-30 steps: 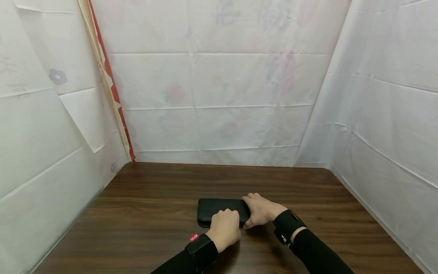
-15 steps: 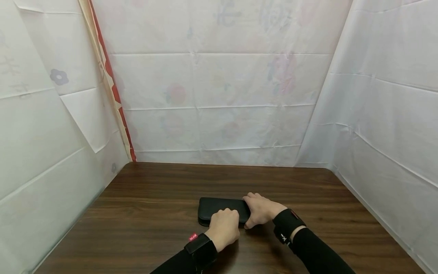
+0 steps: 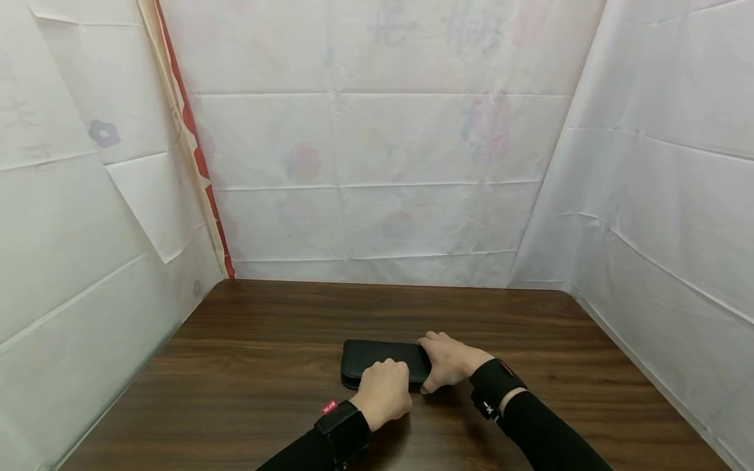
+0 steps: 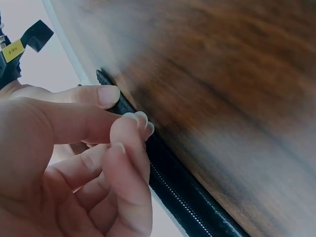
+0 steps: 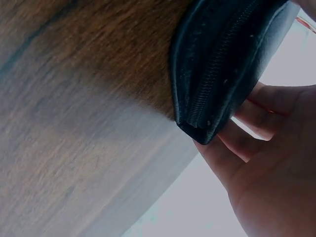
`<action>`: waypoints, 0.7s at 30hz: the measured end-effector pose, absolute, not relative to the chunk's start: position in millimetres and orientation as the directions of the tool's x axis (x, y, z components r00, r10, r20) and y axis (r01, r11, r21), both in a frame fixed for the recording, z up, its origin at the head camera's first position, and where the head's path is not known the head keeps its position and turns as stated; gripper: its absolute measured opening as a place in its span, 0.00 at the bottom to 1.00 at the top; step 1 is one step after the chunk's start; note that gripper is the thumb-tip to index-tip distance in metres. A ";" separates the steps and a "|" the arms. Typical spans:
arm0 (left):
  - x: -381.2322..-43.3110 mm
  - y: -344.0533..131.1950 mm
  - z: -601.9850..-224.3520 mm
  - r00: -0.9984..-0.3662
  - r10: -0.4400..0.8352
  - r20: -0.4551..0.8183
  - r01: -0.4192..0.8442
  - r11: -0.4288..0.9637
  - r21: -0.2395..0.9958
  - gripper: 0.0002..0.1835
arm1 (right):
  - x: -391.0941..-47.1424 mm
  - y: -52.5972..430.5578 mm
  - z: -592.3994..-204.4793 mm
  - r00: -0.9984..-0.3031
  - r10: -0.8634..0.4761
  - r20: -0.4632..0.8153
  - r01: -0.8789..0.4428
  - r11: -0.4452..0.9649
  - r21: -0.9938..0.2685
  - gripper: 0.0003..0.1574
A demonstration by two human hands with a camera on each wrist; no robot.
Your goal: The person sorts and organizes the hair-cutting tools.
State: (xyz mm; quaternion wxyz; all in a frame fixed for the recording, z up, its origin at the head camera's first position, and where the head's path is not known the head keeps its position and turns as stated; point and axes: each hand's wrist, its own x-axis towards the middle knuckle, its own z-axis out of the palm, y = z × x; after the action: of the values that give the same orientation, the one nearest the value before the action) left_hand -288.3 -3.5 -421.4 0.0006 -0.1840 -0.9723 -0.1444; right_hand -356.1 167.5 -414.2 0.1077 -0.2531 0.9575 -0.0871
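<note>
A black zip wallet lies on the table, its zipper along the side nearest me. My left hand is at that side with fingers curled. Its thumb and forefinger meet at the zipper, pinching the pull, which the fingertips mostly hide. My right hand grips the wallet's right end, thumb on the near side and fingers at the far side. In the right wrist view the zipper runs to the wallet's end, beside the right fingers.
The brown wood-grain table spreads around the wallet. White sheets with faint prints hang along its back, left and right sides. Each wrist wears a black band.
My left hand has shifted very slightly to the left along the wallet's near side. The right hand keeps its grip, and the wallet has barely moved.
</note>
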 end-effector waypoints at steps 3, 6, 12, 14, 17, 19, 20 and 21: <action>-287.7 -4.7 -421.0 -0.933 0.357 0.037 0.351 0.886 0.303 0.04 | -356.8 167.6 -415.2 -0.847 -0.506 -0.162 -0.470 0.856 -0.215 0.56; -287.4 -5.8 -420.7 -0.932 0.360 0.040 0.354 0.881 0.313 0.03 | -357.1 167.9 -416.1 -0.848 -0.505 -0.162 -0.471 0.857 -0.208 0.57; -288.4 -8.0 -420.2 -0.934 0.356 0.037 0.348 0.880 0.324 0.03 | -356.9 169.3 -416.7 -0.850 -0.503 -0.159 -0.469 0.858 -0.209 0.57; -288.1 -8.7 -419.7 -0.936 0.351 0.035 0.343 0.882 0.323 0.04 | -356.8 169.8 -416.8 -0.849 -0.504 -0.159 -0.470 0.858 -0.210 0.57; -288.4 -10.1 -419.7 -0.936 0.351 0.033 0.342 0.881 0.327 0.03 | -356.6 170.3 -416.8 -0.849 -0.504 -0.159 -0.470 0.857 -0.211 0.57; -288.6 -11.5 -419.7 -0.935 0.354 0.031 0.344 0.880 0.328 0.02 | -356.3 170.3 -416.2 -0.848 -0.506 -0.158 -0.471 0.856 -0.214 0.57; -289.0 -12.3 -419.9 -0.935 0.354 0.028 0.343 0.880 0.330 0.02 | -356.1 170.1 -415.9 -0.847 -0.508 -0.157 -0.472 0.855 -0.216 0.57; -289.1 -13.1 -420.2 -0.935 0.353 0.027 0.342 0.880 0.330 0.02 | -356.0 170.0 -415.5 -0.847 -0.509 -0.155 -0.473 0.853 -0.218 0.58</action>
State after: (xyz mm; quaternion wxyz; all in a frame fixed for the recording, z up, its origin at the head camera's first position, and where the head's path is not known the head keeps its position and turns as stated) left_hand -289.1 -13.1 -420.2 -0.0171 -0.1792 -0.9693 -0.1672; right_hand -356.0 170.0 -415.5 0.1041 -0.2566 0.9570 -0.0862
